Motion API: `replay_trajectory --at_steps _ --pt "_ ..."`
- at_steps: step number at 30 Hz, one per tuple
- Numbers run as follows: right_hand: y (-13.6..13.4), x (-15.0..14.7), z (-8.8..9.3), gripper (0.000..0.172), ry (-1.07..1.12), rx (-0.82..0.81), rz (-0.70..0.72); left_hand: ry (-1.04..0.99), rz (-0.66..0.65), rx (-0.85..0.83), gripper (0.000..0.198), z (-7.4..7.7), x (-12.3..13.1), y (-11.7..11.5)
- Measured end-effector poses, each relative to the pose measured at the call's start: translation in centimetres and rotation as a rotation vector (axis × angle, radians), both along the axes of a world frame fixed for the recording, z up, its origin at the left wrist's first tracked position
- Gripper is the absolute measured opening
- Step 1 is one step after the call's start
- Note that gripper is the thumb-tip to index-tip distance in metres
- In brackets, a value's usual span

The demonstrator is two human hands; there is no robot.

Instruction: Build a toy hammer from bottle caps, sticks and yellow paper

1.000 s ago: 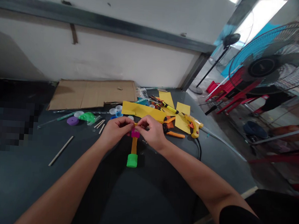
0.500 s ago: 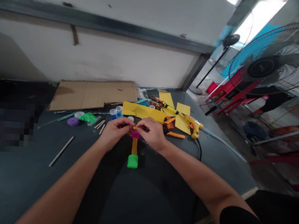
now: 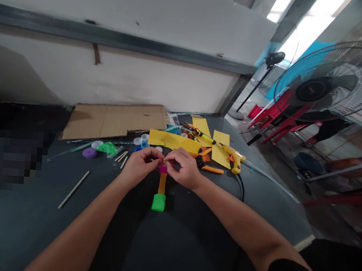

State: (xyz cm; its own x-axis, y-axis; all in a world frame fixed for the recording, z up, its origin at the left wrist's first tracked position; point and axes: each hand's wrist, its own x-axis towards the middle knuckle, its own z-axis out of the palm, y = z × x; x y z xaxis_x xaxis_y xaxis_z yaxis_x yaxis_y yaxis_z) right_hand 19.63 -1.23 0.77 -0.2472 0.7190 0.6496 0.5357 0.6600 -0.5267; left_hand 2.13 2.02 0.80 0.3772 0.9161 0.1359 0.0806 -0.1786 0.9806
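Over the dark table, my left hand [image 3: 140, 163] and my right hand [image 3: 185, 169] meet fingertip to fingertip, both closed in a pinch. Between and just below the fingertips shows a magenta piece [image 3: 163, 168], at the far end of a small craft piece. From it an orange-yellow strip [image 3: 162, 183] runs toward me to a bright green cap-like part [image 3: 158, 202]. The fingertips cover the far end, so the exact spot they grip is hidden. Just beyond the hands lies a yellow sheet [image 3: 174, 141].
A flat cardboard sheet [image 3: 116, 120] lies at the back. To the left are a purple roll [image 3: 89, 152], green plastic [image 3: 107, 147] and a wooden stick [image 3: 74, 189]. On the right are orange-handled pliers [image 3: 212, 169] and a yellow glue gun [image 3: 235, 160] with its black cord.
The view has tilted slightly up, so the table things sit lower. Both hands stay pinched at the craft piece's far end; a small yellow bit seen between the fingertips is now hidden.
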Motion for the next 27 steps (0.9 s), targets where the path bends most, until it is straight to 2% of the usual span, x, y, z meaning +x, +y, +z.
replay_trajectory --at_steps 3,6,9,12,17,27 --pt "-0.03 -0.04 0.10 0.006 0.000 -0.023 -0.031 0.155 0.012 0.177 0.015 0.13 -0.22 -0.04" --pt "-0.01 -0.07 0.05 0.007 -0.004 -0.048 -0.058 0.335 0.022 0.480 0.014 0.09 -0.55 0.03" --pt "-0.02 -0.07 -0.11 0.007 -0.003 -0.059 -0.071 0.430 0.026 0.780 0.015 -0.03 -0.78 0.06" --pt "-0.03 -0.08 -0.30 0.005 0.007 -0.064 -0.071 0.528 0.020 0.961 0.016 -0.05 -0.84 -0.12" --pt "0.13 -0.04 -0.50 0.006 0.012 -0.106 -0.065 0.673 0.046 1.062 0.016 0.02 -0.80 -0.49" --pt "0.24 -0.19 -0.44 0.002 0.006 -0.072 -0.049 0.744 0.064 1.111 0.022 -0.17 -1.02 -0.55"
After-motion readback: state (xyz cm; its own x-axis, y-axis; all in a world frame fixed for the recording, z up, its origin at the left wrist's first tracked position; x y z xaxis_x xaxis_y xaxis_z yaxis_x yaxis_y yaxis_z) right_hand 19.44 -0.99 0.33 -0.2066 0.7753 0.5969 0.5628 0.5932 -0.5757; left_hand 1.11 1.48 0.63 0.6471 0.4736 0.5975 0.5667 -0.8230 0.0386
